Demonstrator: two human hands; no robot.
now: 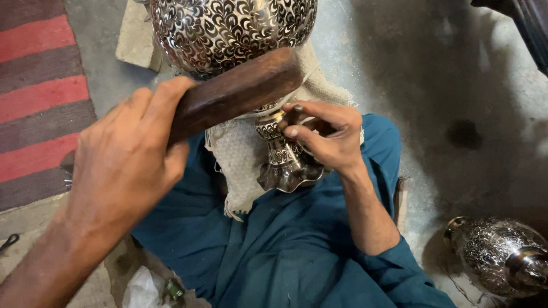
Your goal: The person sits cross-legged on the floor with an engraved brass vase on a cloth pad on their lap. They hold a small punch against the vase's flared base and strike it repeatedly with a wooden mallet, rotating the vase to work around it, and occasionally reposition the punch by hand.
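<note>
Engraved metal vase across a seated person's lap.

Large patterned vase [231, 31] lies on a pale cloth [240, 154] over blue trousers. Left hand [123, 165], grip wrapped tight round a wooden mallet [237, 91], raised above the neck. Right hand [322, 134] pinches a small chisel [295, 114] against the vase's stem.

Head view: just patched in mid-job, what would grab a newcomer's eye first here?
First, the big engraved metal vase at top centre, its stem and foot lying on a cloth over the person's lap. Across it, the left hand holds a dark wooden mallet raised, while the right hand pinches a small chisel against the stem. A second engraved vase lies on the floor at lower right.
</note>
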